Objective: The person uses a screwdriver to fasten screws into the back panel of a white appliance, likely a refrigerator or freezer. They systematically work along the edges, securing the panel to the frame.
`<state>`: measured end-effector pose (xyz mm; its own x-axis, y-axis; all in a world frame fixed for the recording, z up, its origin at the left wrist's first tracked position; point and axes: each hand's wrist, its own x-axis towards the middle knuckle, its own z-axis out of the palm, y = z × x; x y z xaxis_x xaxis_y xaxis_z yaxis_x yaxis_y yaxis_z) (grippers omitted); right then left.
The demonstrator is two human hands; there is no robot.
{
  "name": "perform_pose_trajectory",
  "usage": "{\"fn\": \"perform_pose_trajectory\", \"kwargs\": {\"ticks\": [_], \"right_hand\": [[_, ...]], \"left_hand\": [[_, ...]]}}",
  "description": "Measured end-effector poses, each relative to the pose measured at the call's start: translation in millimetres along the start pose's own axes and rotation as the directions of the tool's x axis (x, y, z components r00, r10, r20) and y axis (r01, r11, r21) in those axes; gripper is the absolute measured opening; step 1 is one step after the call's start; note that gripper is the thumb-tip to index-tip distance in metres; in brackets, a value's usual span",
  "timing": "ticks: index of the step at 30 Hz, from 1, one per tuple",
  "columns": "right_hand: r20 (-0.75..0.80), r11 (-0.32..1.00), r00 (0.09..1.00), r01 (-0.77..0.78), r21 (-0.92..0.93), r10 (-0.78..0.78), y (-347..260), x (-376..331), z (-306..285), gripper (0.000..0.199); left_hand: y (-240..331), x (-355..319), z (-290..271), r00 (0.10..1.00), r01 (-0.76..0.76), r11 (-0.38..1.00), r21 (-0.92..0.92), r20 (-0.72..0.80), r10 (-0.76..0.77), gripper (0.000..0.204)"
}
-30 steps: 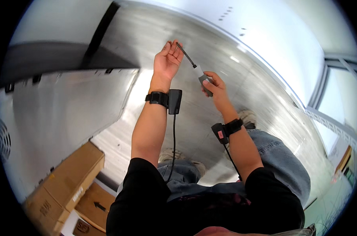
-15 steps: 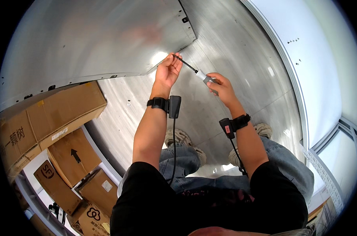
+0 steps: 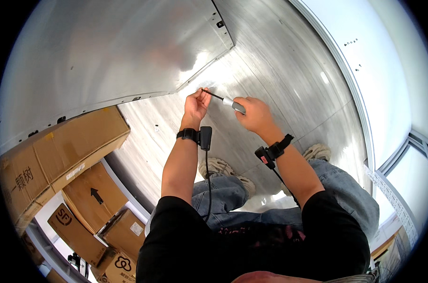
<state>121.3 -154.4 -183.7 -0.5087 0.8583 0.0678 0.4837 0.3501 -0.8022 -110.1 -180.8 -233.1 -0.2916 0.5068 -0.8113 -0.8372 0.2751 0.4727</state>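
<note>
A screwdriver point(image 3: 237, 107) with a grey and white handle and a thin dark shaft slants across the middle, over the floor. My right hand point(image 3: 256, 115) is closed around its handle. Against the shaft's tip, the thumb and fingers of my left hand point(image 3: 196, 106) are pinched. Whether a small part sits between those fingertips is too fine to make out. Just beyond my left hand stands a large grey metal panel point(image 3: 114, 52), its lower edge dotted with holes and small dark fittings. Both hands are apart from the panel.
Cardboard boxes point(image 3: 93, 193) are stacked at the lower left, with a long carton point(image 3: 72, 146) above them beside the panel. A white panel point(image 3: 374, 80) with several small screws point(image 3: 351, 42) lies along the right. My shoes rest on the grey plank floor point(image 3: 289, 80).
Both hands and the screwdriver have come nearer to me, away from the panel's edge. My right hand has turned and now wraps more fully over the handle.
</note>
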Motion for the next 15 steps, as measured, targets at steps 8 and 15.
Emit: {"fn": "perform_pose_trajectory", "kwargs": {"ticks": [8,15], "right_hand": [[0.324,0.809,0.813,-0.557,0.190,0.484,-7,-10,41,0.034],[0.399,0.722,0.795,-0.593,0.356,0.457,12,-15,111,0.039]], "left_hand": [[7,20,-30,0.995,0.097,0.983,0.158,0.006,-0.099,0.015],[29,50,-42,0.989,-0.060,0.955,0.291,-0.115,0.097,0.015]]}}
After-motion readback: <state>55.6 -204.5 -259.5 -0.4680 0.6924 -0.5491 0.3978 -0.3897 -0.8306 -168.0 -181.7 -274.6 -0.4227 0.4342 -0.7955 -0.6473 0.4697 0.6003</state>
